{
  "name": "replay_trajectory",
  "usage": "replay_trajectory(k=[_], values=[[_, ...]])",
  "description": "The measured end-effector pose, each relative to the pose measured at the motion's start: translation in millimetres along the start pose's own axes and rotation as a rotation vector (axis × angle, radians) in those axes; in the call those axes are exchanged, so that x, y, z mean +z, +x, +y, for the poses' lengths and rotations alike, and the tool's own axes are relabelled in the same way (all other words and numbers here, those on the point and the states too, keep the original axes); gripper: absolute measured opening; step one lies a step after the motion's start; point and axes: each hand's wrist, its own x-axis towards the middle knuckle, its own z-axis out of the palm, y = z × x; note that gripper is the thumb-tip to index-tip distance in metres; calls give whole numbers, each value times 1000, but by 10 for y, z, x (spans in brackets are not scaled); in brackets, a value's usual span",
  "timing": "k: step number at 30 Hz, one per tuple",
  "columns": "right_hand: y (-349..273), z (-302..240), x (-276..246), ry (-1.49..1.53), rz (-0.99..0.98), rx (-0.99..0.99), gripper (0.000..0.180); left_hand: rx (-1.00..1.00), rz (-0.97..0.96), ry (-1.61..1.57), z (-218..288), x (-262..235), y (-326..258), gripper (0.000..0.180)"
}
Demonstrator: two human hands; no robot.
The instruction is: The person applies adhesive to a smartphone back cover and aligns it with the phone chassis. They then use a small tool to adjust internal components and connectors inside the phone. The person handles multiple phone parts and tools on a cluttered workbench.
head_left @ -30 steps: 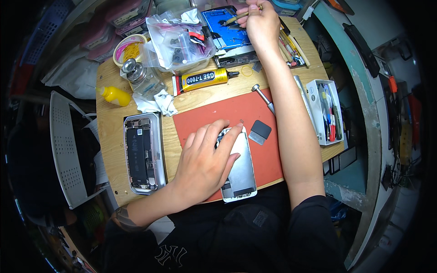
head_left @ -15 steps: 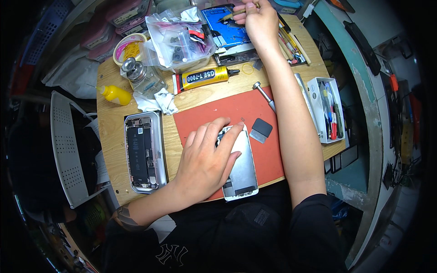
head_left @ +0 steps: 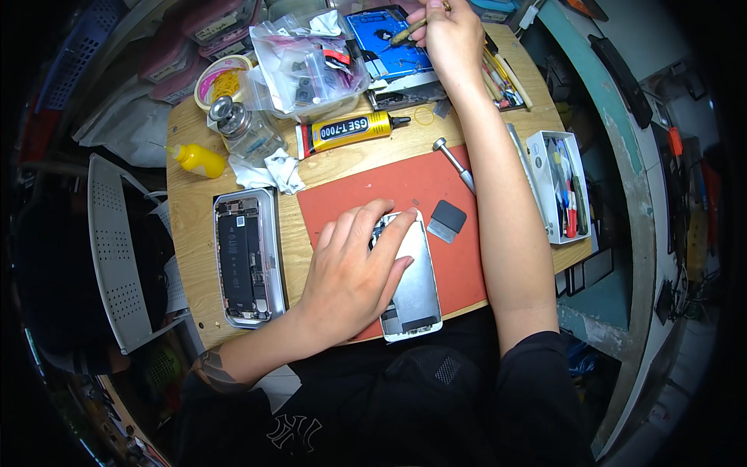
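Note:
My left hand (head_left: pixel 350 268) lies over a white-edged phone screen (head_left: pixel 418 288) with a silver metal back plate. Its fingers are spread; index and thumb rest on the screen, whose upper left part they hide. Screen and hand are on a reddish-brown mat (head_left: pixel 342 198). At the far end, my right hand (head_left: pixel 455 43) is closed round a slim brown-handled tool (head_left: pixel 402 34). The tool's tip points down at a blue tray-like panel (head_left: pixel 369 35) with small dark bits on it. A black scraper with a clear blade (head_left: pixel 449 218) lies right of the screen.
An opened phone body (head_left: pixel 243 257) sits in a pale tray on the left. Farther back are a yellow glue tube (head_left: pixel 346 134), a glass bottle (head_left: pixel 253 136), a yellow bottle (head_left: pixel 200 161) and a bag-filled tub (head_left: pixel 311 74). A white tool box (head_left: pixel 552 187) stands right of my forearm.
My right hand has shifted slightly to the right, and its tool is now angled more steeply over the blue panel. My left hand and the screen stay in place.

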Motion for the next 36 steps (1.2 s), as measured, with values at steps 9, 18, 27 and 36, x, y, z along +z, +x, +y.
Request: replay_trajectory(k=[9, 18, 27, 36], values=[[8, 29, 42, -42, 33, 58, 20, -24, -17, -9, 2, -8, 3, 54], [65, 272, -56, 272, -47, 45, 17, -18, -13, -4, 2, 2, -1, 53], [301, -431, -191, 207, -385, -278, 32, -58, 163, -298, -108, -190, 94, 41], [-1046, -1842, 177, 307, -119, 166, 27, -252, 435, -830, -206, -473, 62, 29]])
